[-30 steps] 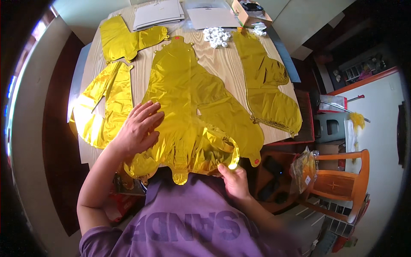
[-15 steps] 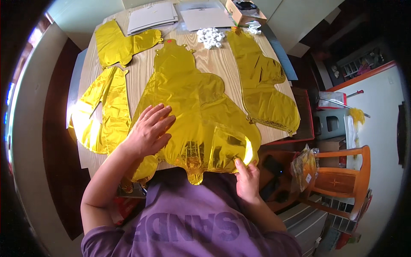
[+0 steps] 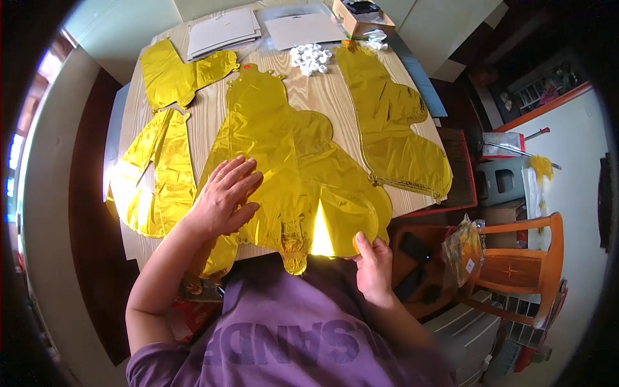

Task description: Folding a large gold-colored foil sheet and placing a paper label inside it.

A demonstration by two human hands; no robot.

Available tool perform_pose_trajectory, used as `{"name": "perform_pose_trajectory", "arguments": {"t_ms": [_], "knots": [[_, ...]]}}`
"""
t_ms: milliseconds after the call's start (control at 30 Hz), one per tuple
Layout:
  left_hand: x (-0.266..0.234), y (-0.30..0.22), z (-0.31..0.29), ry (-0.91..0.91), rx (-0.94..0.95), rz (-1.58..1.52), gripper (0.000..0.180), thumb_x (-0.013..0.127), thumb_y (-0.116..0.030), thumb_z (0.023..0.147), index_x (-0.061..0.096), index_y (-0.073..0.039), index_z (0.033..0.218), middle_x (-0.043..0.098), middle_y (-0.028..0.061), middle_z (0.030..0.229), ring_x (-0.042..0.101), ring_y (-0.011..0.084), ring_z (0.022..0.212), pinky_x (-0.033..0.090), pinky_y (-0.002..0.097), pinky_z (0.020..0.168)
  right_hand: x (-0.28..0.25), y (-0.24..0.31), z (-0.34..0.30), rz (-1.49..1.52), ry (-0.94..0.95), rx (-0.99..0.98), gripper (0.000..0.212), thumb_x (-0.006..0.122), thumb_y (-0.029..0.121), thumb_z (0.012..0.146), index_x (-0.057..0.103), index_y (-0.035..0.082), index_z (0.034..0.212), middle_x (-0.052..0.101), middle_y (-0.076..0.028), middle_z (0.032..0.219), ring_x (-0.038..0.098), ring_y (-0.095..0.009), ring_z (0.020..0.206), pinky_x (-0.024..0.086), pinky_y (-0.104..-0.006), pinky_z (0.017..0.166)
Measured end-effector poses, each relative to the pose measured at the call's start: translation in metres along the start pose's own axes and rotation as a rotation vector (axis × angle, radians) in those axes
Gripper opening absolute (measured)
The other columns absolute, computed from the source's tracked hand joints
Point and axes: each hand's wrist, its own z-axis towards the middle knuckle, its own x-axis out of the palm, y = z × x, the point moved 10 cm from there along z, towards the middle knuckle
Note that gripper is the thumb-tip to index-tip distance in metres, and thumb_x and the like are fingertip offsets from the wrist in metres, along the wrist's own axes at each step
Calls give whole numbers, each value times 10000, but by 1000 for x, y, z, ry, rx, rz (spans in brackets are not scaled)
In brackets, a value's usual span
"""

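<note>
A large, flat gold foil balloon (image 3: 271, 155) lies over the middle of the wooden table (image 3: 206, 100), its near edge hanging at the front. My left hand (image 3: 225, 200) rests on its left side, fingers stretched out and close together. At the near right corner, my right hand (image 3: 374, 264) pinches the foil between thumb and fingers, the thumb on top. Another gold foil balloon (image 3: 387, 109) lies at the right. Two gold foil pieces, one far left (image 3: 169, 74) and one near left (image 3: 171, 171), lie beside the big one. More gold foil (image 3: 221, 255) shows below my left wrist.
Stacked pale cards (image 3: 222, 33) and a card in clear plastic (image 3: 303, 31) lie at the far edge. Small white rolls (image 3: 311, 59) are heaped before them, beside an open box (image 3: 364, 19). A wooden chair (image 3: 516, 271) stands at the right with a clear bag (image 3: 463, 248) on it.
The foil near my right hand has shifted, and its bright reflection has moved left. Both hands keep nearly the same places. The whole view has tilted slightly.
</note>
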Motion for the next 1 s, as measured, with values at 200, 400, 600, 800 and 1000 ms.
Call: {"name": "perform_pose_trajectory", "arguments": {"t_ms": [200, 400, 600, 800, 1000], "knots": [[-1, 2, 5, 26, -17, 19, 602, 713, -215, 831, 559, -4, 1373, 497, 249, 1467, 426, 448, 1397, 331, 543, 1166, 16, 1, -2, 250, 132, 63, 319, 616, 168, 997, 576, 31, 1282, 699, -95, 1164, 712, -211, 990, 603, -367, 823], [-1, 5, 4, 9, -26, 13, 586, 710, -254, 840, 568, -59, 1374, 506, 205, 1469, 423, 412, 1410, 317, 549, 1172, 20, 0, -7, 295, 45, 84, 318, 654, 157, 976, 600, 20, 1257, 708, -82, 1112, 706, -180, 930, 596, -324, 767], [-10, -10, 18, -39, 75, -25, 584, 747, -253, 799, 596, -75, 1334, 528, 199, 1429, 458, 423, 1367, 351, 556, 1144, 10, 14, -4, -107, -101, -54, 206, 702, 149, 960, 687, 14, 1115, 732, -75, 975, 686, -128, 749, 579, -276, 651], [3, -26, 25, 5, 163, -39, 577, 767, -290, 802, 603, -83, 1314, 550, 185, 1383, 496, 399, 1336, 375, 568, 1125, 5, 67, 18, -442, -101, -167, 138, 717, 103, 928, 694, -22, 982, 711, -60, 809, 637, -97, 631, 538, -252, 596], [10, -22, 36, -24, 136, -9, 566, 767, -289, 826, 606, -72, 1322, 539, 201, 1399, 494, 432, 1322, 377, 569, 1116, 14, 102, 33, -881, -64, -276, 164, 729, 94, 900, 673, -57, 870, 699, -49, 745, 612, -79, 636, 503, -268, 582]]}}
